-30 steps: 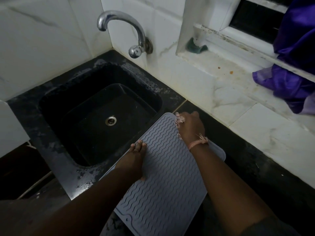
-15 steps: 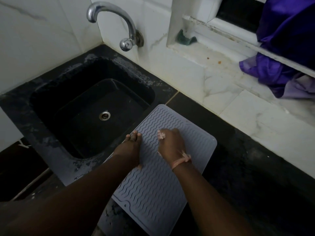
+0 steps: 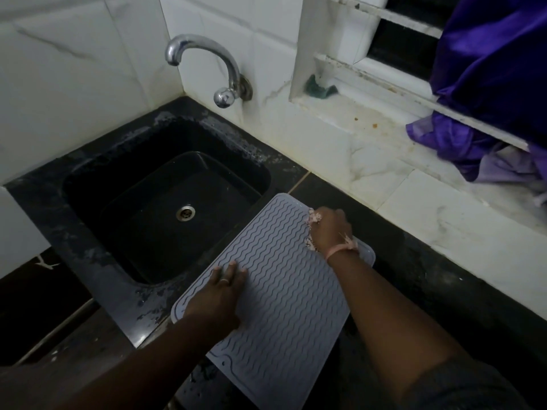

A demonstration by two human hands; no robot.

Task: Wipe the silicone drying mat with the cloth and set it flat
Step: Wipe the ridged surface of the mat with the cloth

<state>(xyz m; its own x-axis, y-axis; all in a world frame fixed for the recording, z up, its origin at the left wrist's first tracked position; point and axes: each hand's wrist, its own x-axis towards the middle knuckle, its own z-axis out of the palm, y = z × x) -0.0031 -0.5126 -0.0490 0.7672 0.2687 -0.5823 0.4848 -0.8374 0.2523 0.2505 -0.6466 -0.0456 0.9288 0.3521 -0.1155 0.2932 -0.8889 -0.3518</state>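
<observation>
A grey silicone drying mat (image 3: 275,291) with wavy ridges lies flat on the black counter (image 3: 429,291), just right of the sink. My left hand (image 3: 220,294) rests on the mat's left side with its fingers straight, pressing it down. My right hand (image 3: 330,229) sits at the mat's far right corner and grips a small pinkish cloth (image 3: 313,220), most of which is hidden under the hand. A pink band circles my right wrist.
A black sink (image 3: 165,208) with a metal drain lies left of the mat, under a chrome tap (image 3: 207,69). A white marble ledge (image 3: 414,184) runs behind the counter. Purple fabric (image 3: 488,99) hangs from the window at the far right. A green scrubber (image 3: 321,87) sits on the sill.
My right hand with the cloth slid from the mat's far corner toward the middle, then back out to the far right corner. The left hand kept pressing the mat's left side.
</observation>
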